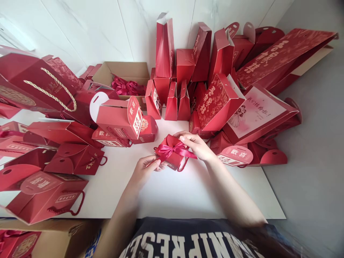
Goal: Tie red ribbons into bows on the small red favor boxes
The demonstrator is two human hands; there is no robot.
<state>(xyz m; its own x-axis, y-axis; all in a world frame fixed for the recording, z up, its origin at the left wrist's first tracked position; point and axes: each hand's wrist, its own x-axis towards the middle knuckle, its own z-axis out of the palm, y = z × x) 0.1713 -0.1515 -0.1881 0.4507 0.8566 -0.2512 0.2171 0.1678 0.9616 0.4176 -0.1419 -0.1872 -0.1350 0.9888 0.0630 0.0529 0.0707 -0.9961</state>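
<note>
A small red gift box (174,164) sits on the white table in front of me, with a red cord handle at its side. A shiny crimson ribbon bow (170,150) lies across its top, its tails spreading to either side. From the left, my left hand (147,167) is closed, thumb and fingers pinching the bow's left end beside the box. My right hand (197,145) reaches in from the right, its thumb and forefinger closed on the bow's upper right loop. Part of the ribbon is hidden beneath those fingers.
An open cardboard box (107,70) at the back holds crimson ribbons (127,86). Red gift boxes (118,118) crowd the left, and red bags (220,102) stand along the back and right. The white table (172,200) has its edge near my body. Another carton (56,240) sits below left.
</note>
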